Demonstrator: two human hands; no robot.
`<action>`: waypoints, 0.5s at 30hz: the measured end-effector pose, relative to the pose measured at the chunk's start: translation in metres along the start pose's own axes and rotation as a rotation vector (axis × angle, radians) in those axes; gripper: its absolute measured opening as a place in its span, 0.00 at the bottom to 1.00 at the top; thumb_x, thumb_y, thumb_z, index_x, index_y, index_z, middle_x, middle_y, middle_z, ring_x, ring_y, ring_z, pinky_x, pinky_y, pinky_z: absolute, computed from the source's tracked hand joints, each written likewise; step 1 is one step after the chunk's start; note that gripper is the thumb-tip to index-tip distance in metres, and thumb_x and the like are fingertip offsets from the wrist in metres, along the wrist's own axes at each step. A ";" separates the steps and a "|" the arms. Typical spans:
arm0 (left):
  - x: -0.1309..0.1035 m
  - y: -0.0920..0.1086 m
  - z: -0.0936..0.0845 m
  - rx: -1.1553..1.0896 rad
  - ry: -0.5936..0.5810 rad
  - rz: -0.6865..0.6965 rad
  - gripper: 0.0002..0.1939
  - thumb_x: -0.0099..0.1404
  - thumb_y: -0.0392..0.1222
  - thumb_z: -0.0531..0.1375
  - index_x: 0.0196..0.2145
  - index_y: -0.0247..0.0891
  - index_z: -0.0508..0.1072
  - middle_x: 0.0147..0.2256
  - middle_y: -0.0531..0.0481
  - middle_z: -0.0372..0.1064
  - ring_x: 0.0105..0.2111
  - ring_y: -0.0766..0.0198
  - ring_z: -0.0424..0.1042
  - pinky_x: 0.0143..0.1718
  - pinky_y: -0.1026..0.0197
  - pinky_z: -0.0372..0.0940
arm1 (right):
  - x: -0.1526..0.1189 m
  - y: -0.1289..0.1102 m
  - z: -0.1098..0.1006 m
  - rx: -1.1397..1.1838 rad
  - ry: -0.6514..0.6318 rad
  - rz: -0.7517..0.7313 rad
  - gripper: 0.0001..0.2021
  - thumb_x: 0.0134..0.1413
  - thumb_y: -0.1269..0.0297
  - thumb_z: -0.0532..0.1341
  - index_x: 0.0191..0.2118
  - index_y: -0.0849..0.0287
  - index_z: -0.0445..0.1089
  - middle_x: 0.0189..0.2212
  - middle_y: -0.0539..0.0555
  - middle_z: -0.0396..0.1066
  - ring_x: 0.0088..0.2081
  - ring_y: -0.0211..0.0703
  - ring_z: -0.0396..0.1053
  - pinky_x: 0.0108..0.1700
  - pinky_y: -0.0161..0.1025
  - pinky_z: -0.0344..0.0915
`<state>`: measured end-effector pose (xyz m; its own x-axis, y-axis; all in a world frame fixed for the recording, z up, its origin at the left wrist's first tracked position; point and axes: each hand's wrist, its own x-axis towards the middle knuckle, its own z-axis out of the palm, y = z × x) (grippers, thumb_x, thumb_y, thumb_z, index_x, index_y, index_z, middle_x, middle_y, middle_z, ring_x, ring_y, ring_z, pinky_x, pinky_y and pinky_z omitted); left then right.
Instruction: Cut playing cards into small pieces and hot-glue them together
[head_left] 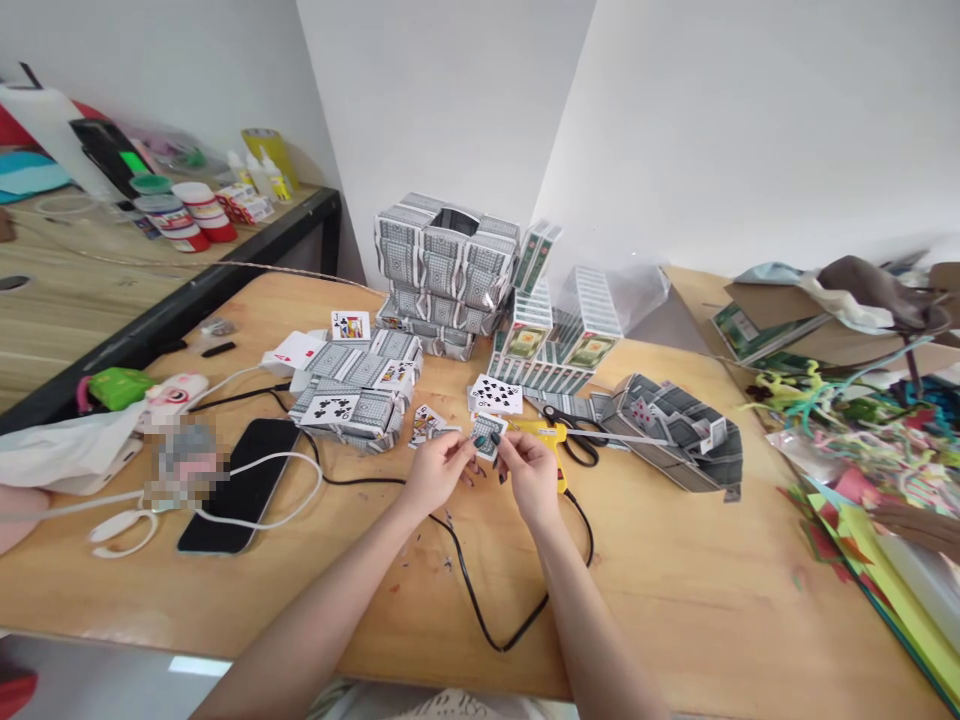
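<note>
Between my two hands is a playing card (490, 436), its grey patterned back turned up. My left hand (442, 465) pinches its left edge, and my right hand (531, 475) pinches the right one. Just beyond lies a spade card (498, 394), face up. A yellow glue gun (551, 436) rests partly behind my right hand, with black scissors (581, 440) beside it. More face cards (427, 424) lie left of my fingers. Further left sits a low block covered in playing cards (364, 385). Behind it stands a taller card-covered structure (446, 265) with an opening on top.
Boxed card decks (592, 315) are stacked at the back. A card-made tray (675, 430) holds loose cards on the right. A phone (238, 485) and white cables lie left, and a black cord (480, 610) loops before me. Craft supplies (840, 430) crowd the right edge.
</note>
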<state>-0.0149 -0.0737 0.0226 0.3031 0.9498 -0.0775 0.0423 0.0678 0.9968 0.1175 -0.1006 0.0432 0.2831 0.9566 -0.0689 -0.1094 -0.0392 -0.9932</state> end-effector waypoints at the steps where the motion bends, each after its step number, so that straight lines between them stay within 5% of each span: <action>1: 0.000 0.000 -0.001 -0.007 -0.003 0.001 0.15 0.58 0.51 0.55 0.26 0.35 0.66 0.21 0.52 0.65 0.21 0.65 0.69 0.20 0.63 0.68 | 0.000 0.001 0.000 0.004 -0.003 0.006 0.12 0.43 0.56 0.63 0.26 0.61 0.67 0.16 0.46 0.62 0.17 0.32 0.56 0.18 0.30 0.53; 15: -0.003 0.012 -0.005 0.010 -0.112 0.095 0.16 0.61 0.48 0.53 0.21 0.35 0.65 0.19 0.53 0.66 0.21 0.66 0.70 0.25 0.64 0.66 | 0.002 0.010 -0.003 0.171 -0.083 0.111 0.12 0.41 0.58 0.65 0.24 0.61 0.65 0.15 0.45 0.62 0.15 0.29 0.55 0.16 0.29 0.51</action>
<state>-0.0203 -0.0742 0.0351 0.4108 0.9116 0.0153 0.0174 -0.0246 0.9995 0.1199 -0.1003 0.0327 0.1820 0.9699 -0.1620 -0.2973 -0.1027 -0.9492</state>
